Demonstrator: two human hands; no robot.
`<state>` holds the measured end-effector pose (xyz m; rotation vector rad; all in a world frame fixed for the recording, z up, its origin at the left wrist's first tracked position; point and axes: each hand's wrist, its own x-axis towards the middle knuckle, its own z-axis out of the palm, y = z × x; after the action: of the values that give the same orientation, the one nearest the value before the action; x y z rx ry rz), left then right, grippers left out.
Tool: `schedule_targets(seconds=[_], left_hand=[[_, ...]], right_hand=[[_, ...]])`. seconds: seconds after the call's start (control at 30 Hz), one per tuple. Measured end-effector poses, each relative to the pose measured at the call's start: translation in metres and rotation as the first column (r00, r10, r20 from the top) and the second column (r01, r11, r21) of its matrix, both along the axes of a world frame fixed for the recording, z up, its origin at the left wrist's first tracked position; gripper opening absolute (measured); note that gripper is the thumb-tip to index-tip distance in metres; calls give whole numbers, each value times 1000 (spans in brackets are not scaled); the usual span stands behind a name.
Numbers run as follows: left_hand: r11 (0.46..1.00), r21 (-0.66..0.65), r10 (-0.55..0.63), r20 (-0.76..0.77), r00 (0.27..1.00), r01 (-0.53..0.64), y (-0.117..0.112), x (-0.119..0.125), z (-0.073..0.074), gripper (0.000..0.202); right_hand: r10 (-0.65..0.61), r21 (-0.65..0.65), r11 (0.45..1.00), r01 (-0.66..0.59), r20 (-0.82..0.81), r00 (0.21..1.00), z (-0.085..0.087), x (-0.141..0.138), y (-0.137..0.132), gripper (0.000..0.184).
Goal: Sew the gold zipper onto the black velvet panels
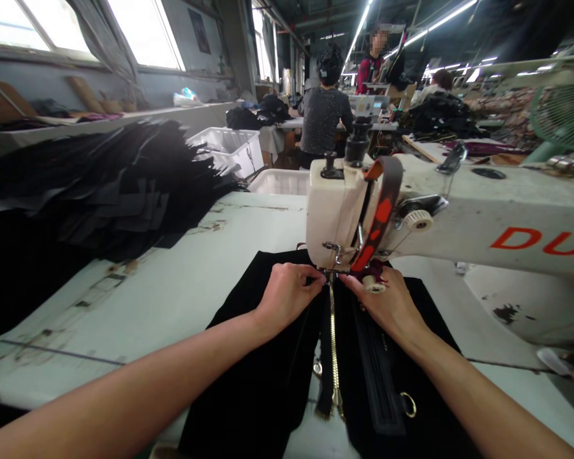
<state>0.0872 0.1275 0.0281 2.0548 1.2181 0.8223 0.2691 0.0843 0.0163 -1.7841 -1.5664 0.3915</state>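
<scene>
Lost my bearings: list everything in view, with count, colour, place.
Table: 1, pale green, foreground
Fabric: count unclear, black, on table
Zipper: 1, gold-toothed, centre
Ring: 1, gold, right of zipper
Machine: 1, cream, right
Pile: 1, black, left
Crates: 2, white, behind table
Fan: 1, green, far right
People: at least 3, mixed clothes, background
Windows: several, white, upper left
Left hand: 1, bare, zipper's left
Right hand: 1, bare, zipper's right

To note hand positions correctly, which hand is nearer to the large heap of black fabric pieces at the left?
The left hand. It sits right of the heap, apart from it; the right hand is farther right, past the gold metal zipper.
</scene>
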Motion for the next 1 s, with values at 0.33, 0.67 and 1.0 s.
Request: schedule_targets(seconds=[0.33,0.67,1.0], left_hand=[[1000,-1,-1,4,1000,1,1,0,-1,9],[1000,-28,3,3,1000,-3,0,0,-3,9],[1000,-16,-16,-40,999,15,1,0,-7,11]], right_hand=[[122,19,992,-121,-87,989,5,-7,-2,13],[115,73,991,-109,-79,990,-18,-9,3,12],[78,97,993,-72,-63,995,-21,-12,4,14]])
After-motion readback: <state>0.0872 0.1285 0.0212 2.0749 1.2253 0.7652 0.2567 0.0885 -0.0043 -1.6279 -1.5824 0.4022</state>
